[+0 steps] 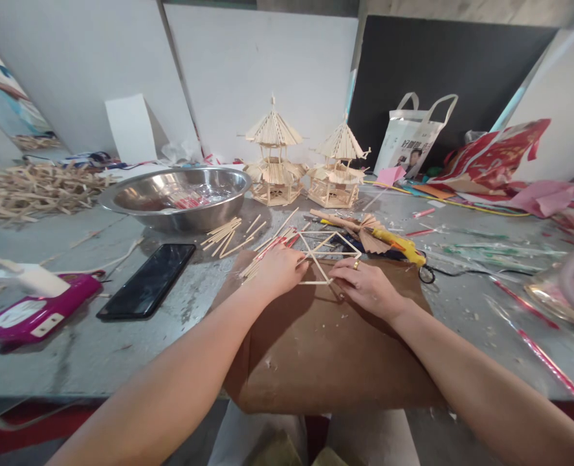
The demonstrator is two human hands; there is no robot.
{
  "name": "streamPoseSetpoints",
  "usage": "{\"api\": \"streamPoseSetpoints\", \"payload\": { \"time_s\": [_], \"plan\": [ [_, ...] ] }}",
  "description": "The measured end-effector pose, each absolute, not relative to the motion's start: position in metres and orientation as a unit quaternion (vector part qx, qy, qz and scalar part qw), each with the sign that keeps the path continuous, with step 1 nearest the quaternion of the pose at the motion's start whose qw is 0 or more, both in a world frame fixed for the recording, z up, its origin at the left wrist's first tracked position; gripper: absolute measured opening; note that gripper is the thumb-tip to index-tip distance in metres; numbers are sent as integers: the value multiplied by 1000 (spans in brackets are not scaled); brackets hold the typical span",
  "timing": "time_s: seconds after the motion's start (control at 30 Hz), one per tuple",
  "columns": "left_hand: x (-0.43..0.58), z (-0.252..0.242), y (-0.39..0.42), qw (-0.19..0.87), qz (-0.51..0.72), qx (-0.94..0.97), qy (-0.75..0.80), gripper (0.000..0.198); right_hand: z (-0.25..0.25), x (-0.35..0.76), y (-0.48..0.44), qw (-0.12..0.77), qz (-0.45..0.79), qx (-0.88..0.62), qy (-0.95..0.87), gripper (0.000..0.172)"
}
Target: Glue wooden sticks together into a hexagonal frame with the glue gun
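Grey worktable, brown sheet beneath your fingers; hexagonal stick frame sits between them, left hand gripping its left side, right hand seemingly pinching the near right corner, likely a joint-aligning step, the next move calling for light, steady pressure.

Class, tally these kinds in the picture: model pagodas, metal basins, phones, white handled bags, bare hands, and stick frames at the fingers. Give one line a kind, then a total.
Model pagodas: 2
Metal basin: 1
Phone: 1
White handled bag: 1
Bare hands: 2
Stick frame: 1
Total: 8
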State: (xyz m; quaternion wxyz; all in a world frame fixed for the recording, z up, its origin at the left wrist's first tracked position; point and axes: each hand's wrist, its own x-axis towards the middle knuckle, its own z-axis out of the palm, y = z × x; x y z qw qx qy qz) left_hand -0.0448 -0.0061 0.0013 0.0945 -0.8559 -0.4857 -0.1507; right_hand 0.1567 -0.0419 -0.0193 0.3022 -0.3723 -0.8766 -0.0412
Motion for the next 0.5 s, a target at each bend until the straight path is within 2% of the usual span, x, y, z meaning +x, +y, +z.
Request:
{"api": "streamPoseSetpoints", "payload": {
  "time_s": [0.37, 0.5],
  "plan": [
    [-50, 1, 4, -76, -150, -843, -511, 20, -19, 154, -43, 286, -54, -365, -884, 20],
    [-52, 2, 6, -108, -168, -834, -514, 20, -19, 155, -44, 279, -58, -370, -885, 20]
  ]
}}
